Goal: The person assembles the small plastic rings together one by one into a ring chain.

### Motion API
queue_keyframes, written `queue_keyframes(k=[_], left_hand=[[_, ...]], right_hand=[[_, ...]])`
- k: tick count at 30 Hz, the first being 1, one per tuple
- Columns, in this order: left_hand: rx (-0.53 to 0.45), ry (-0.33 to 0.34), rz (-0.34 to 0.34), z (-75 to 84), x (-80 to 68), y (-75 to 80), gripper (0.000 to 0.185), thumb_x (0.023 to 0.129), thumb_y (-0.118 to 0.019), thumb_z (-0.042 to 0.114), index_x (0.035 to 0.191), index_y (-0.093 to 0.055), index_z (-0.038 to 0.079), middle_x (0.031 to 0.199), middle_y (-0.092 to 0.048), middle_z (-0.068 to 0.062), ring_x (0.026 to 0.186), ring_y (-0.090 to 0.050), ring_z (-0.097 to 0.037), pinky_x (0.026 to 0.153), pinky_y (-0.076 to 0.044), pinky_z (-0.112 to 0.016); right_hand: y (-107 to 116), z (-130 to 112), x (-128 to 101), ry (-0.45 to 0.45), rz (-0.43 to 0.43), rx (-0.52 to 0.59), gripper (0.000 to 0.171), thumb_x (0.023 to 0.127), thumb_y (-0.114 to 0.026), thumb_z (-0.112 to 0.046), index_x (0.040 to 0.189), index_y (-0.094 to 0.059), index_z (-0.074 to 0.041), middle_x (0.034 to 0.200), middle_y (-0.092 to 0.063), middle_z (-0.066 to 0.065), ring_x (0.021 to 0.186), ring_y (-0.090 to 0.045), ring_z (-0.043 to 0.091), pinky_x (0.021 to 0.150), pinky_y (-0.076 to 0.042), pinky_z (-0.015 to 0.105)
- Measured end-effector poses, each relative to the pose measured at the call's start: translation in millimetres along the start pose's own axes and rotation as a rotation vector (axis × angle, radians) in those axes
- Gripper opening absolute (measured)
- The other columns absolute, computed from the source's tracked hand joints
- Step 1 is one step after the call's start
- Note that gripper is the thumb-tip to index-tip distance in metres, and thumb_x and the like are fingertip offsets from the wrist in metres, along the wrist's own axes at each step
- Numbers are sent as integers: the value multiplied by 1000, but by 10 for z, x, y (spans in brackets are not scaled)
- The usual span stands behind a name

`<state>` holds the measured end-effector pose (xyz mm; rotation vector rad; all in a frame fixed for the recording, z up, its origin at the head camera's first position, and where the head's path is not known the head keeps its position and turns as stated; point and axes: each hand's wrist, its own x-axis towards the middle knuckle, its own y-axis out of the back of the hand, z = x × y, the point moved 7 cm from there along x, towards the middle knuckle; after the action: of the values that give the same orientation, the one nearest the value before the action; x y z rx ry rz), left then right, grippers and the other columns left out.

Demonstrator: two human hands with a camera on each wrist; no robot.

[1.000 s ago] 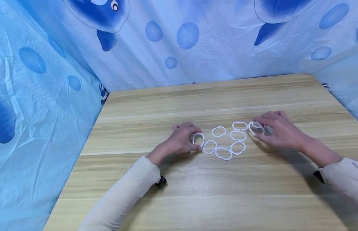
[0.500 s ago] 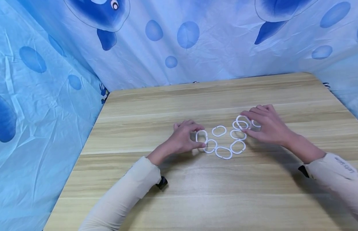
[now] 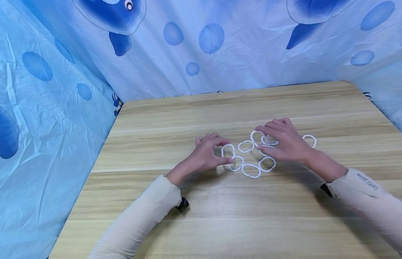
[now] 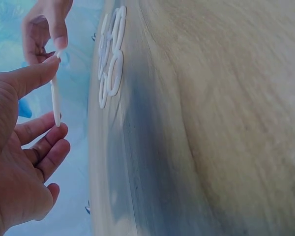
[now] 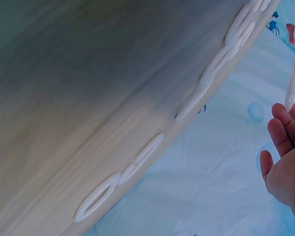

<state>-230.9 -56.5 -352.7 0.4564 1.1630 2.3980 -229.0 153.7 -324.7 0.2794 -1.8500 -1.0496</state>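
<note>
While over pale wooden table (image 3: 220, 216) | left hand (image 3: 205, 156) pinching white oval plastic ring (image 3: 227, 151) | right hand (image 3: 283, 142) pinching another white oval ring (image 3: 256, 136)

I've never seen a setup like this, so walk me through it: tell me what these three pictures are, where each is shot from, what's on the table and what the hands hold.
No machine here: a person works with two bare hands. The wide picture comes from a camera on the person's head, looking down at a wooden table backed by blue printed cloth. The other two come from cameras on the wrists, so they look tilted and blurred. A cluster of white oval plastic rings lies flat on the table, with one stray ring off to the right. The left hand pinches one ring upright between thumb and fingers. The right hand pinches another ring at the cluster's far side.
</note>
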Motion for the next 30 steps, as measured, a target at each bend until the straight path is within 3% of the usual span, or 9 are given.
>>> queue_keyframes(k=[8, 14, 30], left_hand=[[-6, -11, 8, 24, 20, -8, 56, 75, -81, 41, 122, -63, 17, 110, -62, -1, 103, -52, -12, 96, -24, -43], [-35, -40, 31, 58, 30, -2, 53, 75, -81, 40, 120, -65, 17, 108, -62, -1, 101, -51, -11, 96, -24, -43], [-96, -44, 54, 62, 8, -6, 50, 76, -81, 38, 117, -66, 15, 105, -63, -2, 100, -51, -10, 93, -24, -43]], right_hand=[[-141, -208, 119, 59, -8, 24, 49, 78, -71, -35, 115, -65, -4, 93, -67, 8, 88, -57, 25, 79, -35, 44], [-202, -335, 184, 100, 4, 35, 49, 77, -71, -32, 117, -65, -4, 94, -66, 6, 89, -57, 25, 80, -36, 45], [-265, -460, 234, 196, 3, -43, 47, 82, -66, -31, 119, -63, -3, 95, -64, 8, 90, -54, 28, 84, -37, 49]])
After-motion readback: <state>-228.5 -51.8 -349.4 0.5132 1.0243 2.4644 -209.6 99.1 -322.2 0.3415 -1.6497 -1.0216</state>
